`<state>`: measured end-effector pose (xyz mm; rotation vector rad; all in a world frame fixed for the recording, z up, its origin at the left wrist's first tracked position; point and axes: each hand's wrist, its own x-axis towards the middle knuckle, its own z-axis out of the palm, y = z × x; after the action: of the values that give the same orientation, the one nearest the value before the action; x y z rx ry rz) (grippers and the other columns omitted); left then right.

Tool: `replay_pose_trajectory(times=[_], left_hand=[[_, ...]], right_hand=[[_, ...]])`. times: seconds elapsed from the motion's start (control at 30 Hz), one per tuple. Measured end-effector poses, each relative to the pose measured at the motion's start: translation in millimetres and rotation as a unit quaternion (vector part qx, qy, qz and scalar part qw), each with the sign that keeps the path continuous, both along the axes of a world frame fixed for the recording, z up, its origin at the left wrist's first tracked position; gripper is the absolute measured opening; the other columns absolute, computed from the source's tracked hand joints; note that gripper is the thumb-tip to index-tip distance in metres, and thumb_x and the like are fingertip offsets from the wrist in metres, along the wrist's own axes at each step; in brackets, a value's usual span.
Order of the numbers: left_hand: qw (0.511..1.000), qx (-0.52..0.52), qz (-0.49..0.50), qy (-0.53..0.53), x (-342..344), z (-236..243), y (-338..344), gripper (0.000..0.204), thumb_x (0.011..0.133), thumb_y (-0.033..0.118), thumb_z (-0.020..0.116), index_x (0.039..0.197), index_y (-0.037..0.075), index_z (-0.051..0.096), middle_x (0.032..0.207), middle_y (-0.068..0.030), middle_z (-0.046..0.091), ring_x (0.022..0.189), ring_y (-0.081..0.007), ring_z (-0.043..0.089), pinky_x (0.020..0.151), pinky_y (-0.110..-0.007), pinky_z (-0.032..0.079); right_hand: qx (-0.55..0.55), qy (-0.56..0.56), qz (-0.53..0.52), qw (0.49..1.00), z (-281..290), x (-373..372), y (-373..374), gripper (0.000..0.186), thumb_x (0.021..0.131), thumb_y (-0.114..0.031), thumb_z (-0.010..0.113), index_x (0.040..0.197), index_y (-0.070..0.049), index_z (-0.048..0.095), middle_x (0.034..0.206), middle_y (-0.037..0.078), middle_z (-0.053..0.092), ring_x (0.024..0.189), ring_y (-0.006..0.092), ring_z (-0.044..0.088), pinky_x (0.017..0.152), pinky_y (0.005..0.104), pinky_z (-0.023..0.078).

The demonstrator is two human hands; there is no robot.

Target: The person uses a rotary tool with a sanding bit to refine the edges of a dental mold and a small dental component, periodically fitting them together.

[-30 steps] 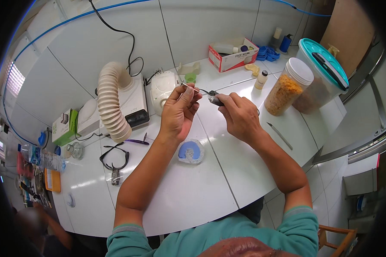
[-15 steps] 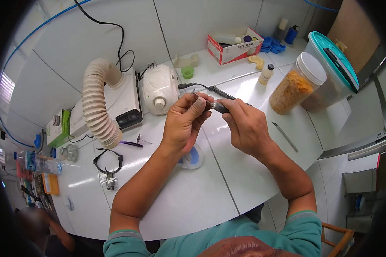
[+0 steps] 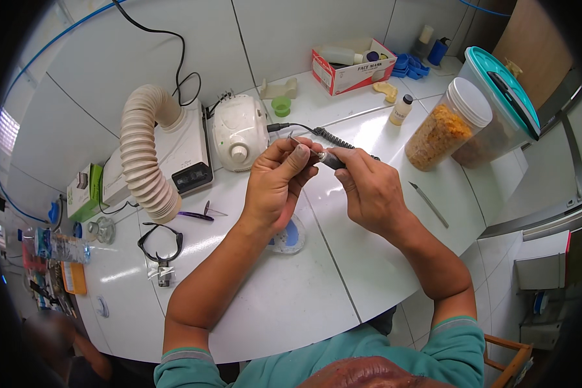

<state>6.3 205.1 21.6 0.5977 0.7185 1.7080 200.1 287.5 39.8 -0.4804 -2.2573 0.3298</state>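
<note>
My right hand (image 3: 373, 187) is closed around a dark rotary handpiece (image 3: 332, 160) with a metal nose, above the middle of the white table. My left hand (image 3: 279, 178) meets it at that nose, thumb and fingers pinched. A thin metal piece (image 3: 293, 137) sticks up past the left fingertips; its kind is unclear. The coiled black cord (image 3: 333, 137) runs from behind the hands to a cream motor control box (image 3: 240, 132) with a knob. Under my left wrist lies a clear, blue-patched flat piece (image 3: 292, 237), partly hidden.
A white machine (image 3: 187, 145) with a ribbed hose (image 3: 142, 155) stands left. Dark glasses (image 3: 160, 244) lie below it. A slim knife (image 3: 428, 204) rests right of my hand, near a jar of orange-brown bits (image 3: 440, 132). Behind are a mask box (image 3: 352, 70) and a green cup (image 3: 281, 106).
The whole view has shifted very slightly. My hands keep the same hold on the handpiece and the thin metal piece, with no other visible movement.
</note>
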Motion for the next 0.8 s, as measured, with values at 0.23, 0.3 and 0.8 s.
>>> replay_pose_trajectory(times=[0.23,0.3,0.8], left_hand=[[1.000,0.005,0.000,0.003,-0.5,-1.9,-1.2,0.010,0.110,0.016,0.074,0.118,0.011,0.076,0.120,-0.0050,0.078,0.110,-0.0143,0.072,0.091,-0.029,0.062],[1.000,0.002,-0.003,0.003,-0.9,-2.4,-1.3,0.010,0.110,0.015,0.074,0.118,0.010,0.075,0.122,-0.0053,0.077,0.110,-0.0140,0.072,0.092,-0.030,0.063],[0.994,0.023,-0.013,0.108,2.8,-0.6,-4.0,0.027,0.108,0.007,0.075,0.134,0.003,0.070,0.140,-0.0119,0.071,0.122,-0.0162,0.071,0.110,-0.035,0.058]], right_hand=[[-0.011,-0.010,0.004,1.000,2.1,0.7,-0.7,0.028,0.103,-0.009,0.073,0.130,-0.005,0.069,0.094,0.013,0.069,0.075,0.0332,0.071,0.064,0.0439,0.055],[-0.012,-0.014,0.005,1.000,2.7,0.7,-1.1,0.028,0.103,-0.008,0.073,0.130,-0.005,0.069,0.094,0.013,0.069,0.075,0.0332,0.071,0.064,0.0438,0.055],[-0.073,-0.033,0.015,0.997,6.3,5.5,-1.5,0.032,0.103,-0.024,0.081,0.127,-0.007,0.068,0.096,0.014,0.071,0.074,0.0336,0.071,0.062,0.0440,0.058]])
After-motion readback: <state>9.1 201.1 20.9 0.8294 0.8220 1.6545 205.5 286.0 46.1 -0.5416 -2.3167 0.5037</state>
